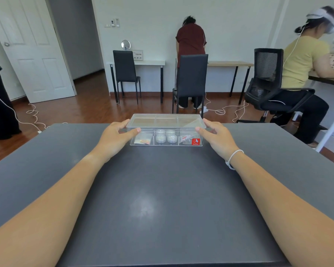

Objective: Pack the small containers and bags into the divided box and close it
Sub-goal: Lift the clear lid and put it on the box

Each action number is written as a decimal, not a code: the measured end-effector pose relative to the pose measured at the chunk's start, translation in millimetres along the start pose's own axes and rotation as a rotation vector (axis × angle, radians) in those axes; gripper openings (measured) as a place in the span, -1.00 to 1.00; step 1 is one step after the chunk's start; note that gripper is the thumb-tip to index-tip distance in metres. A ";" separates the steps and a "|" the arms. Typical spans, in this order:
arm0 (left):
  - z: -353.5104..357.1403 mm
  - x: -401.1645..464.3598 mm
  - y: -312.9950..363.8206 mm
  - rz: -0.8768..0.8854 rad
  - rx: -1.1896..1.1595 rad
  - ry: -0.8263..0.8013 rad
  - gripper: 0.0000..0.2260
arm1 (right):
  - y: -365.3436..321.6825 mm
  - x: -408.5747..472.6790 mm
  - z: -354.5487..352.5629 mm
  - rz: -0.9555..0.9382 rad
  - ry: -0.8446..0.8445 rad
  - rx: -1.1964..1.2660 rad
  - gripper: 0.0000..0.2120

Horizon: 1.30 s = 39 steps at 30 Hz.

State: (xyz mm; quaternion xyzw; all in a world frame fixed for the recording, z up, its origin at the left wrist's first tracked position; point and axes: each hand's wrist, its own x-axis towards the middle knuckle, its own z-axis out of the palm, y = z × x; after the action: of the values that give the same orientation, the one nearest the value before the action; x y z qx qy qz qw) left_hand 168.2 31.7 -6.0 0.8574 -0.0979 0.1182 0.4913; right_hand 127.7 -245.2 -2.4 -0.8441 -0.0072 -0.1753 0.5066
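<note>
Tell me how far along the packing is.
Packed: bags and round containers sit in the box compartments. In hand: left hand and right hand hold the lid at its ends, over the box. Left: confirm it is seated.

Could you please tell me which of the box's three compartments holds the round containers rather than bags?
The middle compartment of the clear box: it holds round containers, while both end compartments hold small bags.
</note>
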 end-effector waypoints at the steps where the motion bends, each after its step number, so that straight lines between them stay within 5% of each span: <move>1: -0.1 -0.3 0.2 0.002 -0.003 -0.005 -0.69 | -0.1 -0.4 0.2 0.000 0.000 0.001 -0.56; 39: 9.1 -8.4 -0.7 0.057 -0.030 -0.010 -0.70 | 2.4 -2.3 -9.2 0.105 0.040 0.137 -0.62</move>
State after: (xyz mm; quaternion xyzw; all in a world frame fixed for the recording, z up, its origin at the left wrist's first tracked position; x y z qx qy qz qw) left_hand 161.3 24.6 -13.6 0.8472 -0.1268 0.1262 0.5002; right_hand 123.3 -253.9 -1.2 -0.8032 0.0352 -0.1644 0.5715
